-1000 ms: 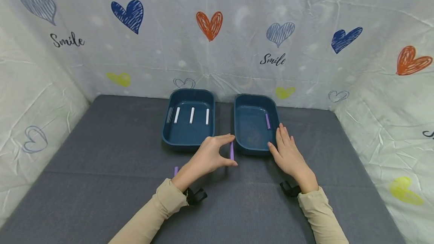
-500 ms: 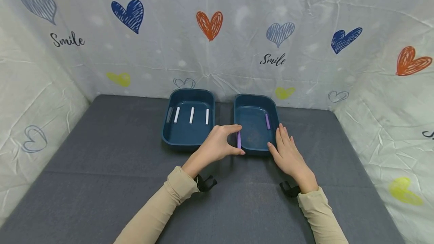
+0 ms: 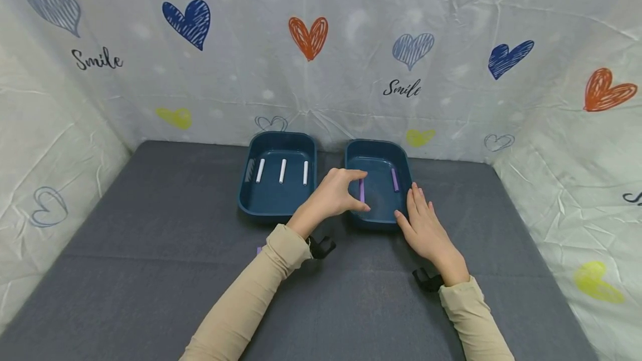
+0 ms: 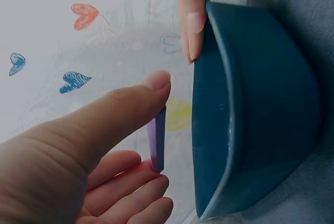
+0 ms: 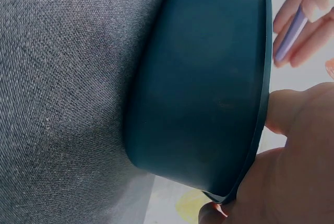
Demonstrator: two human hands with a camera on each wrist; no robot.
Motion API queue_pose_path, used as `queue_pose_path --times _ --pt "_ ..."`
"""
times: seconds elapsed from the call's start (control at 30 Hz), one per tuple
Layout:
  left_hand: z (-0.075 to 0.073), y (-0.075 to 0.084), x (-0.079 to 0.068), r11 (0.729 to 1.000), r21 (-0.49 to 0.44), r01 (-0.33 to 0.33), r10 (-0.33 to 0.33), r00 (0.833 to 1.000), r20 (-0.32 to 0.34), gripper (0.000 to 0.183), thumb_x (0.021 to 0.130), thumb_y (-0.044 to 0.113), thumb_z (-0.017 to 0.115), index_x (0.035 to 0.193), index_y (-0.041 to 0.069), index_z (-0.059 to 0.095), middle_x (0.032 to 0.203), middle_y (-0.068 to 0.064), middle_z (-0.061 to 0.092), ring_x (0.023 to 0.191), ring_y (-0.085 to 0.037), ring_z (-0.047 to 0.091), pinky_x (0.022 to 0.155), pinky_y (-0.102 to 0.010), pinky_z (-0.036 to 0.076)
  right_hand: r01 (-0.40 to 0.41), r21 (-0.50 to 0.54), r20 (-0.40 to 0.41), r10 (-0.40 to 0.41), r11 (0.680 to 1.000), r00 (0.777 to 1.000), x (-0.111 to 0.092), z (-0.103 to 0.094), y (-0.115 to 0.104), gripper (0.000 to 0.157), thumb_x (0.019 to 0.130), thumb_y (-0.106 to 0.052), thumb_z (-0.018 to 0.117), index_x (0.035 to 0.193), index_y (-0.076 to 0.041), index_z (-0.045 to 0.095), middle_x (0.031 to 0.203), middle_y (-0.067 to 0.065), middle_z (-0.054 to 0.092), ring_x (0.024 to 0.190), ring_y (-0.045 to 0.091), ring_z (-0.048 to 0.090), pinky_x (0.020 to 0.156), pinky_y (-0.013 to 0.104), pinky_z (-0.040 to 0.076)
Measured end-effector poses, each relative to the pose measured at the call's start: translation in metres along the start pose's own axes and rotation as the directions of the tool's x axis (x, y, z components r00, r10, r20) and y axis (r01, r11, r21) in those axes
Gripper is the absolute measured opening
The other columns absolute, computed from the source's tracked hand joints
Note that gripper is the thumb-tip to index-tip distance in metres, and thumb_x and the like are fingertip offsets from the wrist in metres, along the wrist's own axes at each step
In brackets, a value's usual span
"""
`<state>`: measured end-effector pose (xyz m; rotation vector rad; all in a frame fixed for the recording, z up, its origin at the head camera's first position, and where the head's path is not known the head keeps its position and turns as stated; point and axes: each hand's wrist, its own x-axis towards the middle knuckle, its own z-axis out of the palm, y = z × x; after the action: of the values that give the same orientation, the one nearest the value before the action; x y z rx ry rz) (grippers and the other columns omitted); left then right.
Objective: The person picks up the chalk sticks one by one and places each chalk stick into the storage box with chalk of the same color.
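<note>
My left hand (image 3: pixel 335 193) pinches a purple chalk stick (image 3: pixel 361 190) by its two ends, between thumb and fingertips. In the head view it overlaps the left part of the right blue tray (image 3: pixel 378 220); the left wrist view shows the chalk (image 4: pixel 157 140) above the rim level. Another purple chalk (image 3: pixel 395 180) lies inside this tray, toward its right wall. My right hand (image 3: pixel 429 233) rests on that tray's right rim, its fingers straight along the side and its thumb at the near corner.
To the left stands a second blue tray (image 3: pixel 273 217) holding white chalks (image 3: pixel 282 171) in a row. A further purple piece (image 3: pixel 258 250) on the grey tablecloth (image 3: pixel 150 249) is mostly hidden by the left sleeve. A white cloth backdrop (image 3: pixel 241 71) with printed hearts rises behind the trays.
My left hand has carried the purple chalk away from me and to the right, from the gap between the trays to over the right tray. The right hand has stayed on the rim.
</note>
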<state>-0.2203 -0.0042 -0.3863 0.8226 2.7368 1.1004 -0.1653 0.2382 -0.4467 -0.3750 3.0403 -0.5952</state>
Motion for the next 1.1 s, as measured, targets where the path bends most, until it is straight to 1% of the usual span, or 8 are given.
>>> queue_pose_path --times 0.1,0.43,0.63,0.77,0.97,1.1 --pt "0.000 0.001 0.008 1.000 0.011 0.008 -0.008 1.000 0.002 0.076 0.074 0.022 0.090 0.140 0.004 0.057 0.142 -0.013 0.056 0.132 -0.028 0.050 0.103 -0.043 0.047 0.001 -0.001 -0.001 -0.001 1.000 1.000 0.000 0.000 0.000 0.074 0.108 -0.042 0.033 0.155 0.009 0.007 0.164 0.019 -0.005 0.151 0.038 0.000 0.119 0.059 0.008" --pt "0.001 0.002 0.035 0.997 0.029 0.076 -0.076 0.997 0.022 0.077 0.075 0.024 0.090 0.142 0.006 0.056 0.144 -0.013 0.053 0.134 -0.029 0.047 0.102 -0.042 0.048 -0.001 -0.003 0.007 0.001 1.000 1.000 0.000 0.000 0.000 0.075 0.108 -0.044 0.032 0.155 0.009 0.006 0.165 0.019 -0.006 0.151 0.037 -0.001 0.119 0.059 0.007" --pt "0.001 -0.001 0.051 0.993 0.004 0.118 -0.118 0.993 0.021 0.076 0.075 0.026 0.089 0.141 0.009 0.057 0.146 -0.012 0.051 0.137 -0.030 0.043 0.104 -0.042 0.047 0.001 0.000 0.005 -0.001 1.000 1.000 0.000 -0.001 0.000 0.075 0.108 -0.044 0.031 0.154 0.010 0.007 0.164 0.020 -0.005 0.151 0.038 0.000 0.118 0.060 0.008" --pt "0.004 -0.004 0.061 0.990 -0.021 0.138 -0.137 0.990 0.012 0.075 0.075 0.026 0.089 0.140 0.007 0.058 0.146 -0.012 0.052 0.137 -0.030 0.042 0.106 -0.043 0.045 0.002 0.004 0.005 -0.002 1.000 1.000 0.000 -0.001 -0.001 0.075 0.108 -0.044 0.031 0.154 0.010 0.007 0.164 0.020 -0.004 0.151 0.038 -0.001 0.118 0.060 0.007" --pt "0.010 -0.010 0.073 0.985 -0.052 0.166 -0.165 0.986 0.019 0.075 0.076 0.026 0.089 0.141 0.006 0.057 0.147 -0.011 0.049 0.140 -0.033 0.034 0.110 -0.047 0.040 0.003 0.008 0.006 -0.003 1.000 1.000 0.000 -0.002 -0.002 0.075 0.108 -0.044 0.031 0.154 0.010 0.007 0.164 0.021 -0.004 0.151 0.038 0.000 0.118 0.060 0.007" --pt "0.014 -0.013 0.081 0.981 -0.077 0.178 -0.176 0.984 0.031 0.074 0.077 0.024 0.088 0.141 0.005 0.056 0.147 -0.012 0.049 0.141 -0.033 0.033 0.110 -0.046 0.039 0.004 0.003 0.000 -0.004 1.000 1.000 0.000 -0.002 -0.001 0.075 0.108 -0.044 0.031 0.154 0.011 0.008 0.164 0.022 -0.003 0.150 0.039 0.001 0.118 0.060 0.008"
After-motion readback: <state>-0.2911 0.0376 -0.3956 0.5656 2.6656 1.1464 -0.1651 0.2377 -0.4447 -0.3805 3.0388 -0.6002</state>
